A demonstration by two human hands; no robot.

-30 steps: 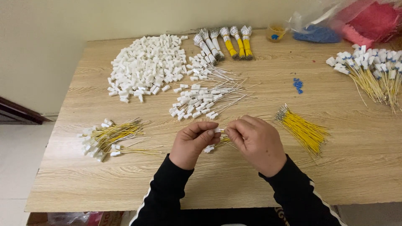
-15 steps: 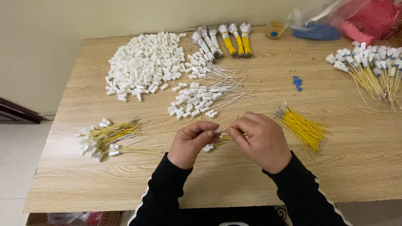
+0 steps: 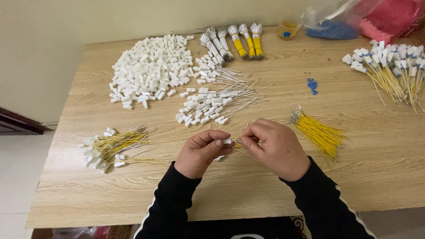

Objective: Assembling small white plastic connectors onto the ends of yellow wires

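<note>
Grip of the left hand [image 3: 201, 152] was closed, thumb and forefinger pinched on a small white connector [image 3: 227, 141]; grip of the right hand [image 3: 276, 148] was likewise closed, pinched on a thin yellow wire [image 3: 238, 145] whose end was held against the connector. Both were held just above the desk [image 3: 248, 194], near the middle of its front edge. The step in hand was judged to be the seating of the wire end into the connector; a steady, straight push along the wire's line would be called for next, with the connector kept from turning.

A bundle of loose yellow wires [image 3: 319, 134] was laid just beside the right hand, and finished pieces [image 3: 110, 147] were heaped toward the front left corner. A large pile of white connectors [image 3: 150, 71] was spread near the back left corner, white-wired pieces [image 3: 212, 104] at the middle, tied bundles [image 3: 234, 42] along the back edge, and more yellow assemblies [image 3: 389, 66] by the right edge. Nothing was seen between the hands and the nearby wires that could be said to stand in the way
</note>
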